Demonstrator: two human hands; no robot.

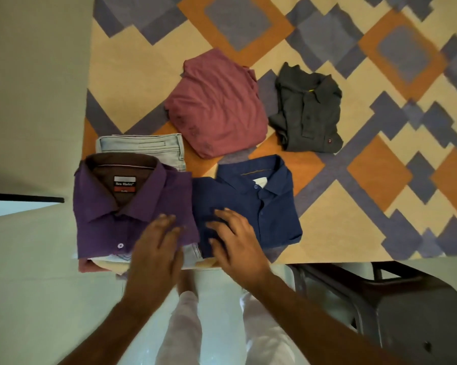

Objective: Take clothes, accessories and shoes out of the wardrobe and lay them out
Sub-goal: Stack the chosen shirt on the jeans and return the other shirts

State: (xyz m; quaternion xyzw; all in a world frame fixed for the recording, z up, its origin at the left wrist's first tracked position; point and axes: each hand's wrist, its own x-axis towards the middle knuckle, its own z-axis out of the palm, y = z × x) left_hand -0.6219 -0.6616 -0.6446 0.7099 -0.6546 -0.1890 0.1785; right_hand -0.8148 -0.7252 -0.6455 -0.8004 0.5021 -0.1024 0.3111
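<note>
Folded clothes lie on a bed with a patterned orange, beige and purple cover [353, 212]. A purple shirt [116, 206] tops a stack at the near left edge, with pale jeans [143, 146] under and behind it. Beside it lies a navy shirt [264, 201]. Farther back are a folded maroon garment [216, 106] and a dark grey polo shirt [309, 109]. My left hand [156, 251] rests flat on the purple shirt's near right corner, fingers straight. My right hand [237, 241] lies with spread fingers on the navy shirt's near left part.
A dark chair or stool [395, 306] stands at the bed's near right edge. Pale floor tiles [32, 285] run along the left and near side, where my white-trousered legs [185, 327] stand. A dark strip [24, 198] lies on the floor at left.
</note>
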